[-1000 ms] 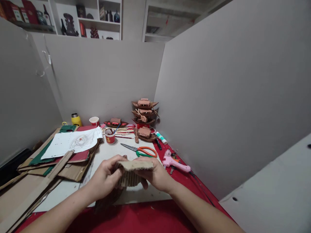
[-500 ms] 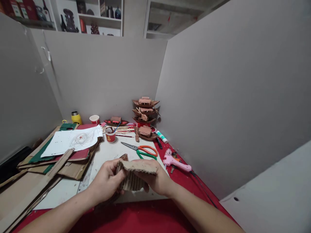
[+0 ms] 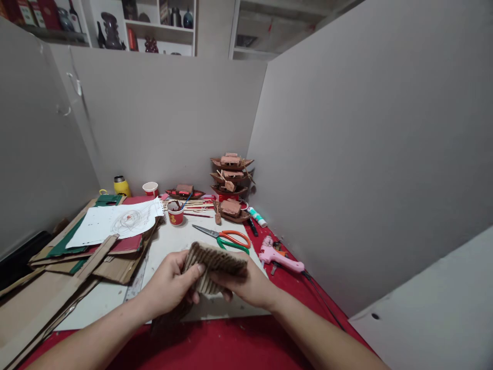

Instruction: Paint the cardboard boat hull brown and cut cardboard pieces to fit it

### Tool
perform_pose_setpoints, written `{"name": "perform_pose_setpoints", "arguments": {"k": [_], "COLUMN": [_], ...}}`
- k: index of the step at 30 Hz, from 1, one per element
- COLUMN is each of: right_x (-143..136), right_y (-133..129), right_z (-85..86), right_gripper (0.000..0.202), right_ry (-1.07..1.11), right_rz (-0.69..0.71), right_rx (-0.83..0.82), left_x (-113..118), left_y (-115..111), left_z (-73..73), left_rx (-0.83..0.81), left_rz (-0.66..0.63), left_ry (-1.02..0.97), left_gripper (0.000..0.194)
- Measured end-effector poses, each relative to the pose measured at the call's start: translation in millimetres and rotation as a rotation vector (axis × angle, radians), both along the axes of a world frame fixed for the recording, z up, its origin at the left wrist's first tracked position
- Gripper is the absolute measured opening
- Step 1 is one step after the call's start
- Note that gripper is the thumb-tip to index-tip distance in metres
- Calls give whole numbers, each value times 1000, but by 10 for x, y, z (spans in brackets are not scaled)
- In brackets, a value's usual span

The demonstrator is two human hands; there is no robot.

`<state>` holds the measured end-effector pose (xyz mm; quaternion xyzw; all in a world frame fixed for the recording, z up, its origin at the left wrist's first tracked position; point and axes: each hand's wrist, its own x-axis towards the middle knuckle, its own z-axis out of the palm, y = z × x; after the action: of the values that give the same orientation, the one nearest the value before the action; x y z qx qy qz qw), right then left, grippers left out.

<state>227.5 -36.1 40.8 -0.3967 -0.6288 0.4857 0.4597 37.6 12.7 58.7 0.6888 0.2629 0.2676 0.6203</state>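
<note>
Between my two hands is a curved piece of corrugated cardboard (image 3: 217, 256), its ridged inner face turned toward me. My left hand (image 3: 175, 280) is closed on its left side, thumb pressed over the ridges. On the right side my right hand (image 3: 248, 282) grips it, with the thumb inside the bend and fingers underneath. A dark brown object (image 3: 169, 318) shows partly below my left hand; its kind is hard to make out. Just beyond the cardboard lie scissors (image 3: 227, 240) with one orange and one green handle.
Pink glue gun (image 3: 283, 259) with its cord lies at right. Model boats (image 3: 231, 177) are stacked at the back, near a red paper cup (image 3: 175, 216) with a brush. Cardboard sheets (image 3: 111, 264) and a drawn-on paper (image 3: 115, 223) cover the left. Grey partitions (image 3: 165, 113) surround the table.
The cardboard has tipped so that more of its ridged face shows along the top. My left thumb has shifted onto the ridges. The brown tip behind the cardboard is now hidden.
</note>
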Motion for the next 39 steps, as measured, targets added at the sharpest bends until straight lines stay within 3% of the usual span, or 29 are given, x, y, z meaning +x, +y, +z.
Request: {"name": "perform_pose_setpoints", "arguments": {"k": [5,7,11,14,16,19,24,26,31,33,36,37,39], "right_x": [-12,-12,-1,-5,-20,-54,-80,-82,-78,-65,-41,-38,-40], "right_y": [-29,-13,34,42,21,-32,-61,-42,-13,-26,-43,-41,-25], "right_z": [45,36,-23,-68,-67,3,122,91,-56,-54,-3,10,14], "right_gripper": [27,27,32,37,36,33,33,33,34,33,36,36,32], "right_ry": [-198,-171,7,63,49,-22,-165,-149,-15,-65,-192,-197,-131], "right_rz": [-29,-64,-94,-49,-35,-66,-26,-41,-161,-137,-148,-152,-144], "right_rx": [332,289,32,-35,-49,8,407,367,44,135,413,440,318], "left_x": [17,2,-62,-107,-120,-104,-22,-7,-12,3,37,44,44], "left_y": [17,63,120,85,40,-15,11,48,70,44,11,8,20], "left_z": [-19,-27,21,65,74,62,5,-14,-12,-6,-6,-8,-11], "left_rx": [20,-4,-72,-113,-84,-19,-106,-137,-181,-170,-143,-137,-131], "left_rz": [45,16,-117,-202,-188,-116,-81,-84,-77,-52,-13,-9,-16], "left_ry": [7,16,34,61,96,133,57,35,16,5,-10,-11,-11], "left_gripper": [19,20,31,34,35,32,26,29,38,35,30,29,32]}}
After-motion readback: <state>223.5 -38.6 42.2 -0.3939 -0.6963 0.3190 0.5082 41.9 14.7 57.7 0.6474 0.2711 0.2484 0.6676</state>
